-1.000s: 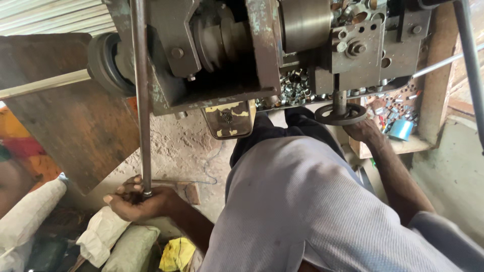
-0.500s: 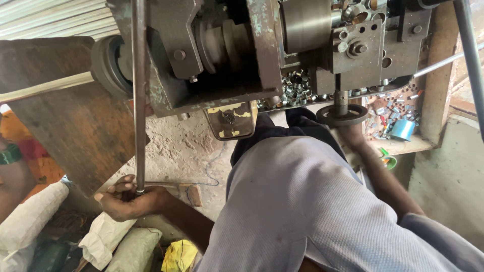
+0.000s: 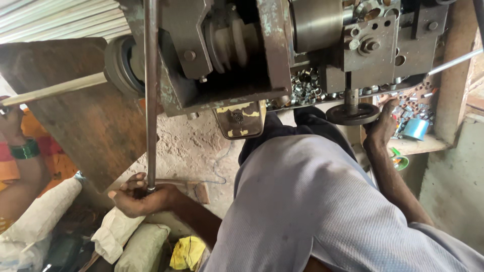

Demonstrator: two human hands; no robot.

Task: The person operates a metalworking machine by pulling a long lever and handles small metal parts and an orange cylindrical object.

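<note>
Left hand (image 3: 138,197) at eight o'clock, fingers clamped round the foot of a long upright grey steel rod (image 3: 150,95), right hand (image 3: 381,125) at three o'clock, fingertips touching a dark round metal handwheel (image 3: 352,114), closure unclear, under a grimy grey machine (image 3: 242,50).

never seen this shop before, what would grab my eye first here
The big grey machine fills the top. The left hand grips a long steel rod at lower left, and the right hand reaches a dark wheel under the machine at right.
</note>
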